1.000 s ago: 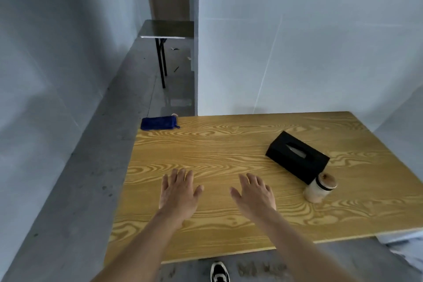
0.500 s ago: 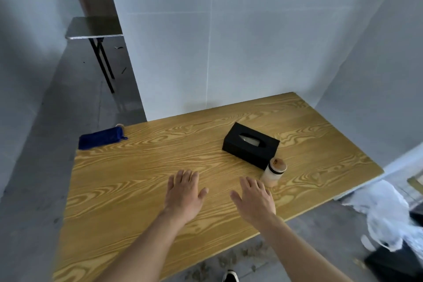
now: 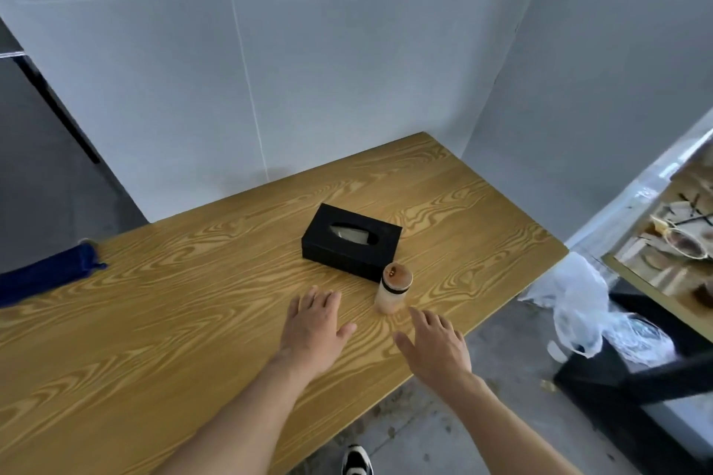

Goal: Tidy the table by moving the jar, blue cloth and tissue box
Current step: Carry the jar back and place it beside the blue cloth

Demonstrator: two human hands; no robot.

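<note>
**Both hands flat over the tabletop, jar just ahead**

Wood-grain tabletop (image 3: 154, 339) set against a pale wall. Left hand (image 3: 314, 328) palm down, fingers (image 3: 320, 299) straight and slightly spread, holding nothing. Right hand (image 3: 434, 345) also palm down near the front edge, fingers (image 3: 432, 320) straight and apart, holding nothing; fingertips close to the jar's base, contact cannot be told.

Jar (image 3: 393, 291): upright, pale body, dark band, brown lid; stands just in front of the tissue box, touching or nearly so. Tissue box (image 3: 351, 241): black, oval slot on top, mid-tabletop, set at an angle. Blue cloth (image 3: 46, 278): at the far left end of the tabletop, well apart from both, partly cut off by the frame.

White plastic bag (image 3: 578, 305) on the floor to the right. A shoe (image 3: 357, 461) shows below the front edge
</note>
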